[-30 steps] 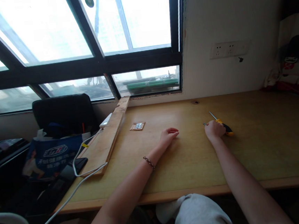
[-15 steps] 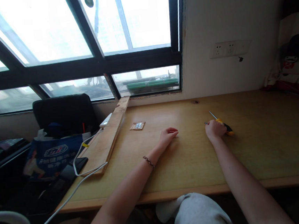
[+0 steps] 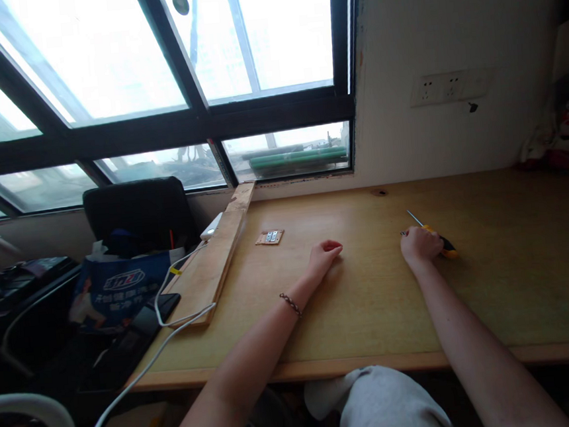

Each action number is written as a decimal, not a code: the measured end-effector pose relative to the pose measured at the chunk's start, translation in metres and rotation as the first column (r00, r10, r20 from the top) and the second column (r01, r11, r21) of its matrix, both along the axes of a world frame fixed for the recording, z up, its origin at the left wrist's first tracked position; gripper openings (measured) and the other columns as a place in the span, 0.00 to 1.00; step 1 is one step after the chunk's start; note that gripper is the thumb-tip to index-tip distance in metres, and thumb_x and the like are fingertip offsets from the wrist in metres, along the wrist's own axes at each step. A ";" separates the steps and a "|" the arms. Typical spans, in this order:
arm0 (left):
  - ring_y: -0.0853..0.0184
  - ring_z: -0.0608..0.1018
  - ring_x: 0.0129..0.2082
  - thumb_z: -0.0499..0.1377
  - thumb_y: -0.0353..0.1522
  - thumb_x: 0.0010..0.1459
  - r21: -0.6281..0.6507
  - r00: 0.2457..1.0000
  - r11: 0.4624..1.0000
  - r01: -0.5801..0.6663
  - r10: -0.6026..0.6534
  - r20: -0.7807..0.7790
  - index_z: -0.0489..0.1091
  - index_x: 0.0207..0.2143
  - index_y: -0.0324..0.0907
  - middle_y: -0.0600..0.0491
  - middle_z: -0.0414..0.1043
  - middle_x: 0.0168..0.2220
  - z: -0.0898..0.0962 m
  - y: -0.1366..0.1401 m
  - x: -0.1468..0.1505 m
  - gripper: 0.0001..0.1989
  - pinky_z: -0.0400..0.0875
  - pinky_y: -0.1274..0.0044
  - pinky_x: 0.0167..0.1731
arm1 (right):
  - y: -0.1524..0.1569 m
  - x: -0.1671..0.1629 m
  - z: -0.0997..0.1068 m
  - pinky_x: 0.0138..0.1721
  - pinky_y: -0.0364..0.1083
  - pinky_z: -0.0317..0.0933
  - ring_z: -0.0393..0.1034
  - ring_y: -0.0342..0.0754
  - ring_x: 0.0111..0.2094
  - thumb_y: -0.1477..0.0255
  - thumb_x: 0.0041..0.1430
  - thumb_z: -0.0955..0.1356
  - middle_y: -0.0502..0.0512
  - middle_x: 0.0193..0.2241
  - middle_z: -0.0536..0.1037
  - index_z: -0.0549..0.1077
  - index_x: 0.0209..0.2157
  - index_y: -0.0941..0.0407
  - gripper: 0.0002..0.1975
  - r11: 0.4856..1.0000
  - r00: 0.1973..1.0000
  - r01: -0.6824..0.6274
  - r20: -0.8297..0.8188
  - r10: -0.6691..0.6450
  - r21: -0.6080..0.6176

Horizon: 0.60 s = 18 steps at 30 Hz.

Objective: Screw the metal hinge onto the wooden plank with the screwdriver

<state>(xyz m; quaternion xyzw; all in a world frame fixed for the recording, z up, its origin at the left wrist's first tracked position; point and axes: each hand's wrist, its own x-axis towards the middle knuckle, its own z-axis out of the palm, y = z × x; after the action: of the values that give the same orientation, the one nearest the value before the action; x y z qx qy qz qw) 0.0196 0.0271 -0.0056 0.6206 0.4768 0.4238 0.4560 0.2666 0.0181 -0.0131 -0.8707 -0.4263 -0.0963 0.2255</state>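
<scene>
My left hand (image 3: pixel 325 256) rests above the middle of the desk, fingers curled and pressed together; what they hold, if anything, is hidden. My right hand (image 3: pixel 421 245) is closed near the desk surface, with a small dark metal piece (image 3: pixel 403 233) showing at its fingertips. Right behind it is a screwdriver (image 3: pixel 447 247) with a yellow and black handle, its thin shaft pointing away to the left. The hand covers part of the handle, and I cannot tell whether they touch. Left of my left hand lies a small wooden piece (image 3: pixel 263 241) bearing silver metal plates with holes.
A long wooden board (image 3: pixel 214 266) lies along the desk's left side, with a white cable (image 3: pixel 158 297) over its near end. Beyond it are a black chair (image 3: pixel 138 213) and a blue bag (image 3: pixel 126 290). The wooden desk (image 3: pixel 519 273) meets the wall and window at the back.
The camera view has turned slightly left, so everything appears shifted right. Both hands keep nearly the same pose and place over the desk.
</scene>
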 end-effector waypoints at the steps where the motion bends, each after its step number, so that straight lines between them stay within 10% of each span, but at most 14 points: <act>1: 0.69 0.74 0.29 0.61 0.31 0.46 0.013 1.000 1.000 -0.008 0.008 -0.009 0.74 0.29 0.36 0.49 0.75 0.29 -0.001 0.002 -0.001 0.07 0.68 0.77 0.33 | 0.000 -0.003 0.001 0.34 0.52 0.55 0.66 0.60 0.38 0.72 0.54 0.61 0.67 0.30 0.76 0.77 0.35 0.59 0.14 0.999 0.999 -0.039 0.021 0.038 0.016; 11: 0.68 0.75 0.33 0.55 0.29 0.52 0.325 0.938 0.924 -0.202 0.278 -0.208 0.72 0.31 0.37 0.47 0.75 0.32 -0.007 0.033 -0.034 0.07 0.68 0.77 0.36 | -0.009 -0.070 -0.002 0.34 0.43 0.56 0.67 0.47 0.35 0.71 0.55 0.63 0.53 0.31 0.77 0.76 0.30 0.54 0.10 0.795 0.801 -0.596 0.022 0.598 0.110; 18: 0.59 0.68 0.47 0.52 0.32 0.53 0.628 0.602 0.705 -0.330 0.669 -0.435 0.67 0.43 0.35 0.43 0.69 0.43 0.036 0.038 -0.107 0.15 0.60 0.70 0.49 | -0.012 -0.083 -0.001 0.34 0.42 0.57 0.68 0.46 0.31 0.70 0.55 0.64 0.54 0.28 0.76 0.75 0.29 0.56 0.09 0.703 0.701 -0.698 -0.070 0.710 0.137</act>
<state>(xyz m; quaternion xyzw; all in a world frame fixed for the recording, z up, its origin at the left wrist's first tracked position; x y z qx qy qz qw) -0.0871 0.0654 0.0299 0.6522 0.6378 0.4068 -0.0484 0.1832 0.0065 -0.0141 -0.6334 -0.7072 0.0274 0.3130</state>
